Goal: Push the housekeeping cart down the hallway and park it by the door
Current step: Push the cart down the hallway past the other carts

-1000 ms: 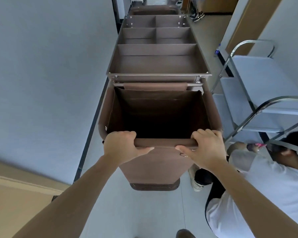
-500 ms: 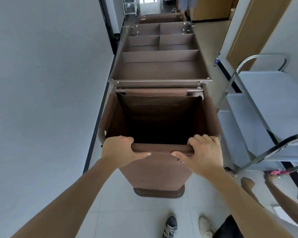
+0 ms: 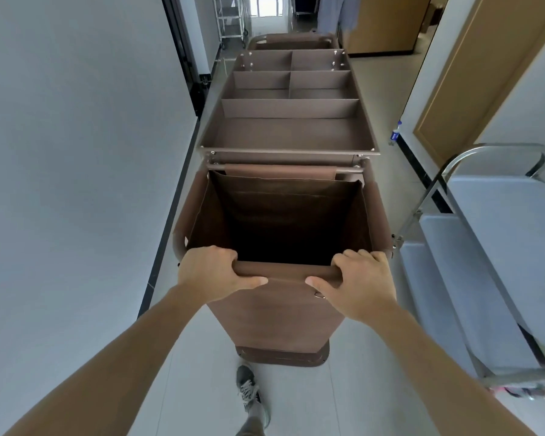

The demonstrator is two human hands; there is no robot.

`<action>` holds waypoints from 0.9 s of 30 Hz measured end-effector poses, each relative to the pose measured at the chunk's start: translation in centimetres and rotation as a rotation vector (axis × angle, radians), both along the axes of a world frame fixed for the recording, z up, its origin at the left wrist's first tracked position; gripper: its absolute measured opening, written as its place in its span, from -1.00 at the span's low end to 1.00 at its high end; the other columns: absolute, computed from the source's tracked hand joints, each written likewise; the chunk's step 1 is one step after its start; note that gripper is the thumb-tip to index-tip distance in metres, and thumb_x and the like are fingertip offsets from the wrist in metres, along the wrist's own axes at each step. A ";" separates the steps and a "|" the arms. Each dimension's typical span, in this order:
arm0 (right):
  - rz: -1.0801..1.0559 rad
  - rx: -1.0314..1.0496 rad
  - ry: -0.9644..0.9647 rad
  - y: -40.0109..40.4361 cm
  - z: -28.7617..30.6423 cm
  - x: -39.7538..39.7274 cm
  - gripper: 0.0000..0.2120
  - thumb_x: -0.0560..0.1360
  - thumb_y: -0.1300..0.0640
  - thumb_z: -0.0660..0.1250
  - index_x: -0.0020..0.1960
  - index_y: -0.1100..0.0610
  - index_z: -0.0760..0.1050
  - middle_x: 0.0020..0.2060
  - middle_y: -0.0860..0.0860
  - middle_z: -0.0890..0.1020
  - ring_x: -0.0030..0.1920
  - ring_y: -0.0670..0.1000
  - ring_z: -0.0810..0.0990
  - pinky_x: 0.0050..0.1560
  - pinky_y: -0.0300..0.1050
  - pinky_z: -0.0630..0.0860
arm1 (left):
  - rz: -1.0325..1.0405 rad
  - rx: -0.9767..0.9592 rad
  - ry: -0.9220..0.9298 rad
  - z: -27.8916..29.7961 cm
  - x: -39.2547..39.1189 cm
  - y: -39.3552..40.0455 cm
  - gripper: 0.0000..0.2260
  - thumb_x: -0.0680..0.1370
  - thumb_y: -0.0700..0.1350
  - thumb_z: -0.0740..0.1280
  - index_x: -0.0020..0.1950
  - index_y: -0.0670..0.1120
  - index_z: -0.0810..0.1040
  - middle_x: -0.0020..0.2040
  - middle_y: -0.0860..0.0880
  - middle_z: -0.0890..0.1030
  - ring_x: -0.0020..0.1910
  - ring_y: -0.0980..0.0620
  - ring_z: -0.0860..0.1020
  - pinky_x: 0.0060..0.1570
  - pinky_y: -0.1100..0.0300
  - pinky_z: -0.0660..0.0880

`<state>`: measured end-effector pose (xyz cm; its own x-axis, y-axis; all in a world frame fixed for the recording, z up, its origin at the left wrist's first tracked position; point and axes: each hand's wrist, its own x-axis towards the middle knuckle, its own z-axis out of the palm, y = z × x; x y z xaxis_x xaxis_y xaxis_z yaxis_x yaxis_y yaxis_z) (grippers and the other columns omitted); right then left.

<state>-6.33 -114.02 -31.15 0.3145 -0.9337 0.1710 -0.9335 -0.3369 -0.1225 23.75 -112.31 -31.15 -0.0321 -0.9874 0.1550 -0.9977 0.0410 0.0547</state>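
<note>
Two hands | left hand, right hand grip fabric-wrapped round handle | brown cart

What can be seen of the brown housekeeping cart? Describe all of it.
The housekeeping cart is long, brown and narrow, pointing down the hallway near the left wall. Its top tray is split into five empty compartments; nearer hangs an open, empty brown fabric laundry bag on a metal frame. The left hand and right hand grip its fabric-covered near bar.
</note>
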 end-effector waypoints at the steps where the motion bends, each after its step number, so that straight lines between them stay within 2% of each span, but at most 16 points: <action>1: -0.001 0.020 -0.018 -1.9 0.0 0.5 -0.44 0.42 -0.57 -0.04 -0.19 -0.13 0.41 -0.29 -0.18 0.45 -0.20 -0.06 0.47 0.15 0.02 0.38 | -0.004 -0.012 -0.005 -0.1 0.2 -1.9 -0.24 0.22 0.74 -0.16 -0.38 0.10 0.41 -0.49 0.20 0.44 -0.50 0.14 0.44 -0.47 0.34 0.22; 4: -0.017 0.054 -0.081 -7.4 0.0 3.1 -0.54 0.48 -0.46 -0.02 -0.20 -0.13 0.39 -0.29 -0.19 0.42 -0.24 -0.11 0.46 0.04 -0.05 0.41 | -0.014 -0.014 -0.015 -0.2 0.8 -7.7 -0.25 0.21 0.74 -0.17 -0.38 0.11 0.39 -0.49 0.20 0.42 -0.50 0.14 0.43 -0.47 0.35 0.23; 7: -0.115 0.025 -0.027 -12.7 0.1 5.6 -0.52 0.56 -0.35 -0.03 -0.31 -0.08 0.39 -0.41 -0.15 0.42 -0.39 -0.13 0.42 -0.16 -0.11 0.44 | -0.042 0.029 0.002 -0.1 1.4 -13.4 -0.24 0.21 0.74 -0.18 -0.38 0.10 0.38 -0.49 0.18 0.42 -0.50 0.14 0.44 -0.46 0.35 0.28; 10: -0.235 -0.013 0.030 -18.4 -0.1 6.8 -0.50 0.59 -0.26 0.02 -0.44 -0.05 0.31 -0.56 -0.12 0.36 -0.54 -0.14 0.33 -0.39 -0.15 0.36 | -0.096 0.063 0.020 0.0 2.7 -19.2 -0.25 0.24 0.73 -0.20 -0.36 0.10 0.38 -0.47 0.18 0.43 -0.49 0.14 0.46 -0.44 0.35 0.27; 12: -0.275 -0.024 0.035 -22.3 -0.2 7.5 -0.51 0.56 -0.24 0.00 -0.48 -0.05 0.27 -0.60 -0.12 0.31 -0.58 -0.14 0.29 -0.46 -0.18 0.30 | -0.135 0.075 0.026 0.0 3.5 -23.2 -0.26 0.28 0.71 -0.18 -0.35 0.10 0.37 -0.47 0.18 0.43 -0.49 0.13 0.46 -0.44 0.35 0.27; 16: -0.237 -0.049 0.095 -30.6 -0.1 8.2 -0.51 0.57 -0.21 0.03 -0.48 -0.04 0.22 -0.56 -0.11 0.32 -0.54 -0.15 0.25 -0.46 -0.19 0.13 | -0.198 0.097 0.011 0.4 4.5 -31.3 -0.27 0.29 0.69 -0.25 -0.30 0.12 0.35 -0.41 0.18 0.45 -0.45 0.13 0.47 -0.42 0.33 0.30; 17: -0.227 -0.041 0.113 -32.8 0.1 8.2 -0.50 0.59 -0.21 0.04 -0.46 -0.02 0.26 -0.53 -0.12 0.35 -0.49 -0.12 0.31 -0.42 -0.17 0.21 | -0.210 0.101 0.007 0.5 4.6 -33.5 -0.27 0.29 0.69 -0.26 -0.30 0.11 0.35 -0.40 0.18 0.45 -0.45 0.13 0.47 -0.42 0.32 0.30; 19: -0.217 -0.011 0.132 -37.1 0.6 8.5 -0.47 0.59 -0.24 -0.05 -0.40 -0.01 0.39 -0.42 -0.13 0.40 -0.32 -0.04 0.42 -0.20 -0.07 0.44 | -0.225 0.104 -0.004 0.6 5.0 -37.9 -0.25 0.28 0.69 -0.28 -0.30 0.11 0.36 -0.40 0.17 0.47 -0.44 0.13 0.48 -0.41 0.31 0.33; 20: -0.218 0.005 0.137 -39.2 0.8 8.7 -0.42 0.58 -0.25 -0.11 -0.39 -0.01 0.46 -0.40 -0.13 0.41 -0.28 -0.03 0.45 -0.12 -0.04 0.47 | -0.225 0.104 -0.007 0.5 5.2 -40.2 -0.24 0.28 0.69 -0.27 -0.30 0.10 0.38 -0.40 0.17 0.47 -0.43 0.12 0.49 -0.41 0.32 0.35; 21: -0.220 0.020 0.139 -41.4 0.9 8.8 -0.39 0.58 -0.27 -0.13 -0.40 0.00 0.46 -0.42 -0.13 0.42 -0.30 -0.05 0.45 -0.17 -0.06 0.46 | -0.219 0.103 -0.006 0.3 5.5 -42.3 -0.24 0.28 0.70 -0.26 -0.30 0.10 0.39 -0.40 0.17 0.47 -0.43 0.11 0.49 -0.41 0.32 0.35; 24: -0.242 0.041 0.064 -47.7 0.5 9.3 -0.38 0.55 -0.32 -0.15 -0.45 -0.01 0.39 -0.56 -0.07 0.44 -0.51 -0.13 0.41 -0.50 -0.19 0.27 | -0.183 0.105 0.011 -0.2 5.9 -48.8 -0.22 0.27 0.71 -0.22 -0.32 0.10 0.43 -0.43 0.16 0.48 -0.45 0.11 0.51 -0.42 0.33 0.34; 27: -0.249 0.035 0.007 -54.1 0.5 9.6 -0.34 0.48 -0.35 -0.25 -0.45 -0.01 0.40 -0.59 -0.07 0.45 -0.57 -0.11 0.43 -0.56 -0.23 0.29 | -0.157 0.091 0.012 -0.3 6.2 -55.2 -0.22 0.26 0.72 -0.20 -0.34 0.10 0.45 -0.46 0.16 0.49 -0.46 0.12 0.51 -0.42 0.34 0.34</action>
